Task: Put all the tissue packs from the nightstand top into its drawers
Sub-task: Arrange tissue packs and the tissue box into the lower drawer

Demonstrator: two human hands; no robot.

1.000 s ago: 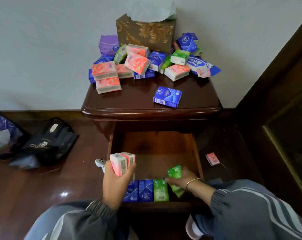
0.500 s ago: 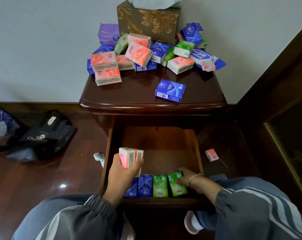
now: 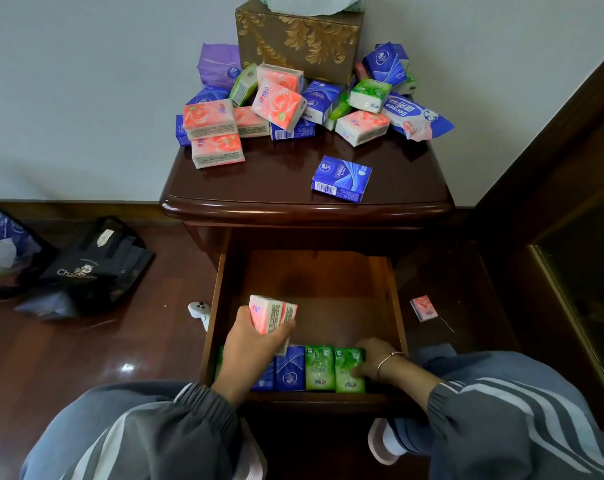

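The drawer [image 3: 328,289] of the nightstand [image 3: 276,181] stands pulled out. Along its front wall a row of tissue packs stands on edge, side by side: a blue pack [image 3: 290,368], a green one [image 3: 319,367], and at the right end another green pack [image 3: 349,370]. The rest of the drawer floor is bare wood.

The right hand [image 3: 375,358] grips that end green pack, fingers curled over its far edge. The left hand [image 3: 250,348] is clamped on two pink packs [image 3: 271,313], held together above the left part of the row.

On the nightstand top a pile of tissue packs [image 3: 280,102], pink, blue, green and purple, lies in front of a gold tissue box [image 3: 300,39]. A single blue pack [image 3: 341,179] lies apart near the front edge. One pink pack [image 3: 423,308] lies on the floor right of the drawer.
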